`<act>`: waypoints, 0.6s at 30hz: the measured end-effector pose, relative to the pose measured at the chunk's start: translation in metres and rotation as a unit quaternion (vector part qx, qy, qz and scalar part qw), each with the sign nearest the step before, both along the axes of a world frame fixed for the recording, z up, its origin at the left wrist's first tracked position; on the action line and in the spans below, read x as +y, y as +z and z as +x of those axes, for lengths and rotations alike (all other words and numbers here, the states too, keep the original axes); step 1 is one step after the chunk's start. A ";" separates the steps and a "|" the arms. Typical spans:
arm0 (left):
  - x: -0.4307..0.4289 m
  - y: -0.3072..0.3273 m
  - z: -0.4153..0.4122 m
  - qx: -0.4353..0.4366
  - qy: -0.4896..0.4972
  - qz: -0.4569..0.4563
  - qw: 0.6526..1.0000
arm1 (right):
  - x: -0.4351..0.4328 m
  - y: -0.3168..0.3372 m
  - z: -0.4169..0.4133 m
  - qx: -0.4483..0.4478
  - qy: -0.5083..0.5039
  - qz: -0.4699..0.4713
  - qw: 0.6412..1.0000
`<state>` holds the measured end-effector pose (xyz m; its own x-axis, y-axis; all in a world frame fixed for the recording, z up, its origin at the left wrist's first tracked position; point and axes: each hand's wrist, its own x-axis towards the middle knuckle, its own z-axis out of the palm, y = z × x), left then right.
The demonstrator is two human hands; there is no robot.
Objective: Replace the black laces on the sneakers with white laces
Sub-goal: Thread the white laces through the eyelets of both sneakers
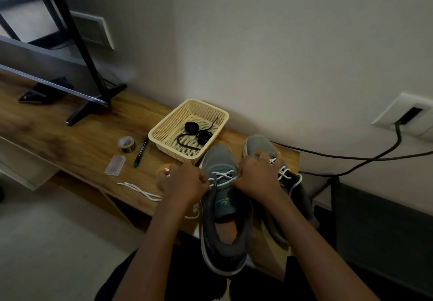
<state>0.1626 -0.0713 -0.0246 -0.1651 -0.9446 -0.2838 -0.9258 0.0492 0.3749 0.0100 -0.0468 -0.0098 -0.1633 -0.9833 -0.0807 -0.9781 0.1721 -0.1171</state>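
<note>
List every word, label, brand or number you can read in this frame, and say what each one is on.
"NITWEAR", or close to it, in green beside a round green logo: on the tongue of the nearer sneaker; the first letters are uncertain.
Marker: white print along the barrel, too small to read.
Tape roll: markings too blurred to read.
Nothing else is legible.

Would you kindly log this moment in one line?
left hand: pinches white lace | right hand: pinches same lace | near sneaker: partly laced | black laces: in basket
</note>
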 end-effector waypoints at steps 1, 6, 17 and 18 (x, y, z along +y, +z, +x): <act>0.000 0.000 0.002 0.008 0.014 0.009 1.000 | 0.000 0.000 -0.001 0.001 -0.002 -0.002 1.000; -0.011 -0.012 0.025 0.074 0.055 0.066 0.994 | 0.004 -0.002 -0.002 0.015 -0.012 -0.003 1.000; -0.016 -0.020 0.027 0.096 0.065 0.060 0.991 | 0.002 -0.003 -0.006 0.002 0.002 -0.015 1.000; -0.017 -0.022 0.027 0.103 0.074 0.037 0.991 | 0.002 -0.003 -0.007 -0.011 0.005 -0.030 0.999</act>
<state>0.1898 -0.0880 -0.0464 -0.0882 -0.9409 -0.3269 -0.8239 -0.1155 0.5548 0.0033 -0.0450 -0.0128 -0.1520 -0.9881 -0.0256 -0.9768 0.1541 -0.1488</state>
